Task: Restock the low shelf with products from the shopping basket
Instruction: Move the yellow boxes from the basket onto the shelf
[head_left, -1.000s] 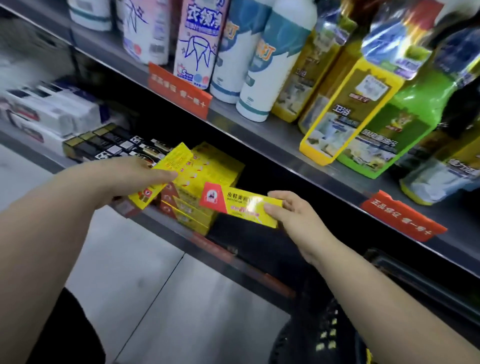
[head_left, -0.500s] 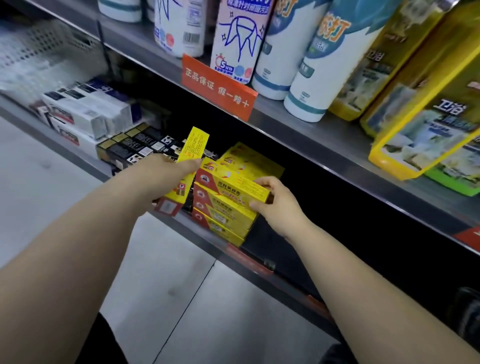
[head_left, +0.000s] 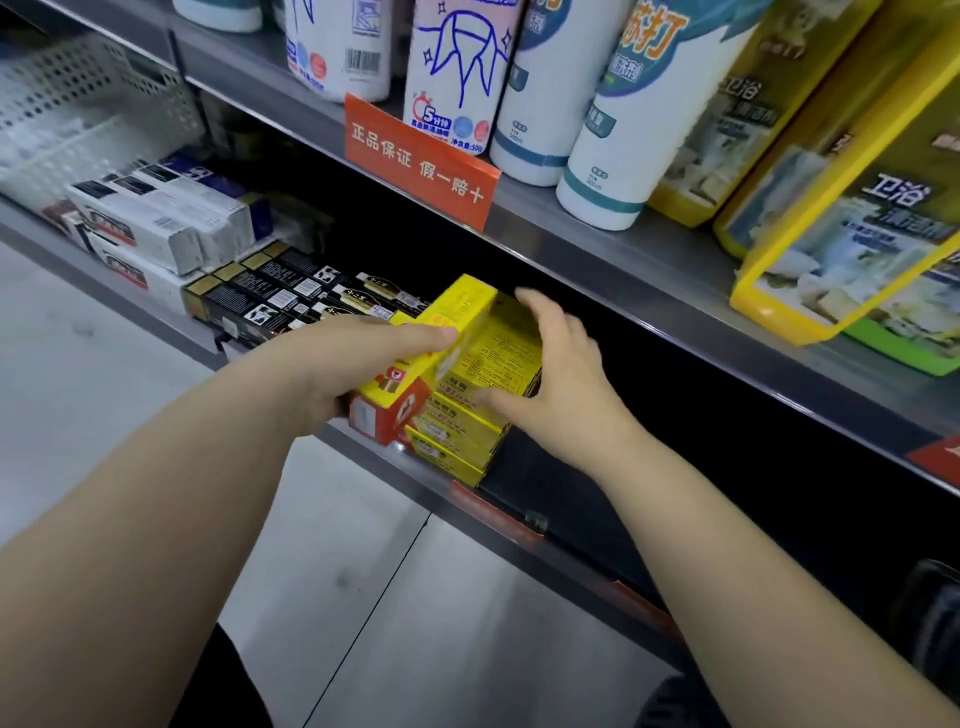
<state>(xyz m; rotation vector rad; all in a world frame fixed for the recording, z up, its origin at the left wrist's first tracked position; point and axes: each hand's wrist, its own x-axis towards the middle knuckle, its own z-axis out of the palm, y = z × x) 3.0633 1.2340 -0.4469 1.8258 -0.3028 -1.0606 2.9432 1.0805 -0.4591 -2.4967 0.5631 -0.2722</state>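
Observation:
My left hand (head_left: 358, 364) grips a long yellow box with a red end (head_left: 457, 322) and holds it tilted against the left side of a stack of like yellow boxes (head_left: 457, 441) on the low shelf (head_left: 571, 558). My right hand (head_left: 556, 379) rests on the right of the stack's top box, thumb on the front face and fingers spread and lifted over the top. A dark corner of the shopping basket (head_left: 930, 618) shows at the lower right edge.
Black boxes (head_left: 270, 296) and white boxes (head_left: 156, 228) lie left of the stack on the same shelf. The dark shelf space right of the stack holds nothing visible. The shelf above carries white bottles (head_left: 613, 130), yellow refill packs (head_left: 852, 218) and an orange tag (head_left: 415, 161).
My right hand set its yellow box on top of the stack and loosened its fingers. My left hand brought its box right, against the stack. The view moved closer to the shelf.

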